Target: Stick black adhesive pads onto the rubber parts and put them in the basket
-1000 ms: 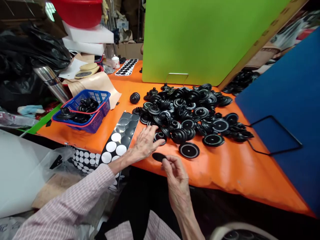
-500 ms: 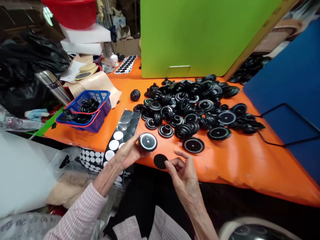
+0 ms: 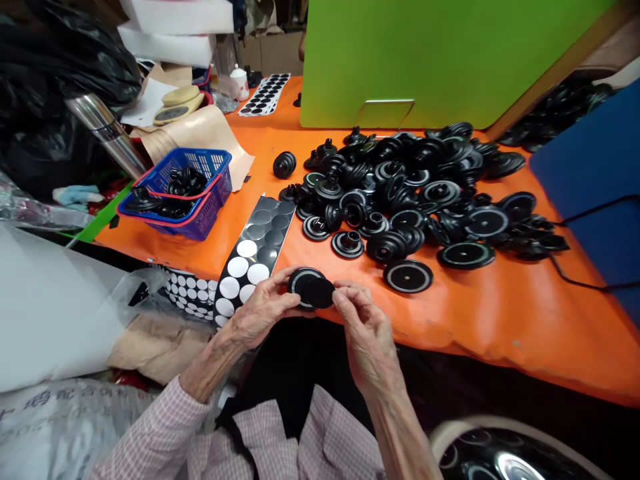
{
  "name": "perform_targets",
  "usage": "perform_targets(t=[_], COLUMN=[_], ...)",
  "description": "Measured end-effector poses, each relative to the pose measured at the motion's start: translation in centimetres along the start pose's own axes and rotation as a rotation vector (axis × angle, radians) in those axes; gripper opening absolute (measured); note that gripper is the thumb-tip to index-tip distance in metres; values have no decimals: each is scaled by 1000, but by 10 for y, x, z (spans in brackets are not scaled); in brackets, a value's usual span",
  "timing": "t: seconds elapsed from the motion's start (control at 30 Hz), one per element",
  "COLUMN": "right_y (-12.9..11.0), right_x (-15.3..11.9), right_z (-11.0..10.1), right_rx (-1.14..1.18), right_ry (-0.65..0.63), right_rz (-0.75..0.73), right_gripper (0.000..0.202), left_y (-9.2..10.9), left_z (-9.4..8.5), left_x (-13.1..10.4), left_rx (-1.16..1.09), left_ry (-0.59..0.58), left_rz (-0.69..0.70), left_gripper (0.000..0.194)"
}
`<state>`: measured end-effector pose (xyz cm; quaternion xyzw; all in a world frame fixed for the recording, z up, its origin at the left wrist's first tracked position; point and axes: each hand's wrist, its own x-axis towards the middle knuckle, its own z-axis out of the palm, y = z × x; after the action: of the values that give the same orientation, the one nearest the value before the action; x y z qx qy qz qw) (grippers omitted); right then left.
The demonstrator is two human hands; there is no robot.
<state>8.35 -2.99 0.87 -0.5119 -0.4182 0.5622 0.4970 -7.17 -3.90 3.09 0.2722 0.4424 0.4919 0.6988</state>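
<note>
My left hand grips a round black disc part with a pale ring on its face, above the table's front edge. Between the thumb and fingers of my right hand is a thin black round sticker, which overlaps the right side of the disc part's face. Whether the sticker touches that face I cannot tell. A sticker sheet lies beside my left hand, with white circles nearer me and dark round stickers farther up. Beyond my hands is a heap of similar black disc parts.
A blue basket with black parts stands at the left. The orange table is backed by a green panel, with a blue panel at the right. A steel flask leans behind the basket. Another sticker sheet lies farther back.
My right hand has brought the black sticker up and left, over the disc part in my left hand. The disc part's face has turned from bright to dark. The camera view has shifted slightly.
</note>
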Motion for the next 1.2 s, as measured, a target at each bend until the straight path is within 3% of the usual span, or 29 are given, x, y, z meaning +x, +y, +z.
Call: perform_targets(t=[0.8, 1.2], right_y=[6, 15], right_x=[-4, -9], right_z=[14, 25], right_rx=[-208, -421], right_ry=[71, 129], right_rz=[-95, -289], right_gripper=[24, 13], left_y=[-6, -11], left_z=[0, -4], left_x=[0, -2], left_rx=[3, -12], left_ry=[14, 82], left_rz=[-9, 5], left_gripper=[40, 38])
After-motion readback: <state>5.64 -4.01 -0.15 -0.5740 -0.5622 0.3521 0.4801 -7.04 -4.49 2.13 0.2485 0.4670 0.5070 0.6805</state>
